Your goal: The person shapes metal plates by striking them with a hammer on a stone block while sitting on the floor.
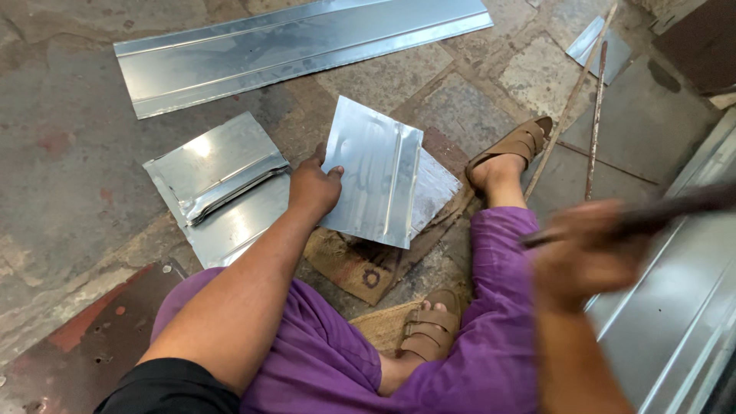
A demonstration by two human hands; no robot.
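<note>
My left hand [313,187] grips the left edge of a small ribbed metal sheet [374,172], holding it tilted above a piece of sacking [357,265] on the floor. A second small sheet [435,187] lies just under it. My right hand [584,250], blurred by motion, is closed around a dark metal rod [665,211] raised at the right. I sit on the floor in purple trousers and brown sandals, legs drawn in.
A folded metal sheet [218,184] lies left of my hand. A long profiled metal strip [291,47] lies across the top, another long panel [682,307] at the right. Thin rods [594,115] lie on the stone floor beyond my foot [510,152].
</note>
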